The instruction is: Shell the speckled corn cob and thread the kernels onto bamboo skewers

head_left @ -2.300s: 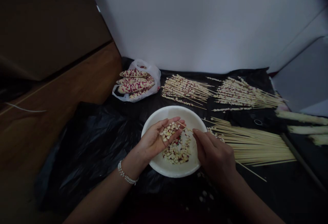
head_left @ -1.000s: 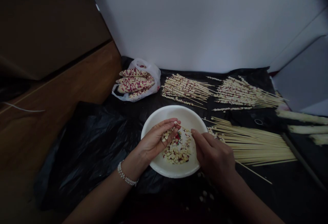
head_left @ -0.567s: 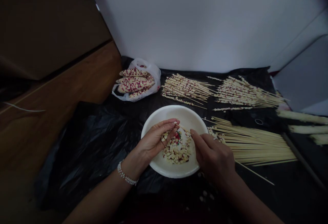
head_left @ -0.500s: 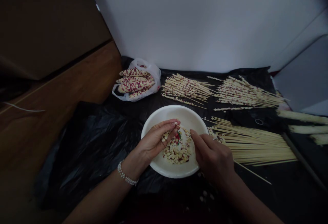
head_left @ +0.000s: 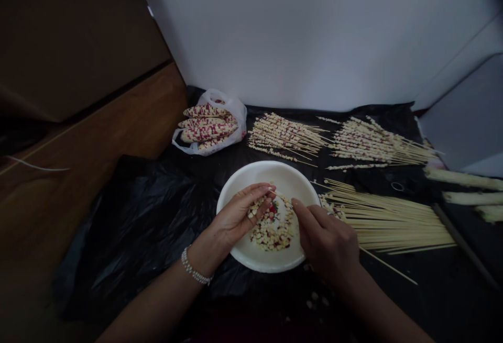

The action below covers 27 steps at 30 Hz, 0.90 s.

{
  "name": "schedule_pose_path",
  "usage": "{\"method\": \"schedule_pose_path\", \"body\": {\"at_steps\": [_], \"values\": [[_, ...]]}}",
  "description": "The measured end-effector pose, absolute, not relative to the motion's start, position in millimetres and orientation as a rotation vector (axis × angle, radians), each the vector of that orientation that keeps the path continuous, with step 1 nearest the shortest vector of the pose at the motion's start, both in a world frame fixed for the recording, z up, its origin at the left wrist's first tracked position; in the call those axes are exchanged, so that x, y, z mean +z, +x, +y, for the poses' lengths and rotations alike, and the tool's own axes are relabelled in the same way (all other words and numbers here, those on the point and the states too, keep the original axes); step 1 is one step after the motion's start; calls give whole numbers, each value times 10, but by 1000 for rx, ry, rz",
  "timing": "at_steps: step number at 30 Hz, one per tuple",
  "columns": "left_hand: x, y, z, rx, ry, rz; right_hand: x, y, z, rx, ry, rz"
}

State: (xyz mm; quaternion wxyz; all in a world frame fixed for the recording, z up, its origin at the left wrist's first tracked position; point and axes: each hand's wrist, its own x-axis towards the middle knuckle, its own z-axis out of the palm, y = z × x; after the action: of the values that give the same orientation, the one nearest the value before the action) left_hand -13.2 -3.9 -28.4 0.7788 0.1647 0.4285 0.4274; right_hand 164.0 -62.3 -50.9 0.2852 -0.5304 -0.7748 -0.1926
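Observation:
Over a white bowl (head_left: 265,265) with loose corn kernels (head_left: 271,235) in it, my left hand (head_left: 241,211) pinches something small and pale, likely a kernel, at the tip of a thin skewer. My right hand (head_left: 328,235) is closed on that skewer (head_left: 281,196) at the bowl's right side. The skewer runs between the fingertips of both hands. Its far end is hidden in my right hand.
Corn cobs (head_left: 206,132) lie in a plastic bag (head_left: 239,110) at the back. Two piles of kernel-threaded skewers (head_left: 279,133) lie right of it, bare skewers (head_left: 396,222) nearer. Stripped cobs (head_left: 469,179) and a long dark blade-like object (head_left: 466,246) are far right.
Both hands hold nearly the same position. The fingertips of my left hand have shifted very slightly at the skewer's tip.

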Motion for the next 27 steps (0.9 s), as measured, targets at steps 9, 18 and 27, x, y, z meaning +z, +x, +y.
{"method": "schedule_pose_path", "body": {"at_steps": [9,18,27], "values": [[-232,-101,-51,928,390,951,-524,1644,-620,-519,-1446,-2072],[-234,-89,-47,926,437,960,-522,1629,-631,-511,-1416,-2075],[-246,-67,-95,863,468,913,-534,1603,-635,-501,-1399,-2098]]}}
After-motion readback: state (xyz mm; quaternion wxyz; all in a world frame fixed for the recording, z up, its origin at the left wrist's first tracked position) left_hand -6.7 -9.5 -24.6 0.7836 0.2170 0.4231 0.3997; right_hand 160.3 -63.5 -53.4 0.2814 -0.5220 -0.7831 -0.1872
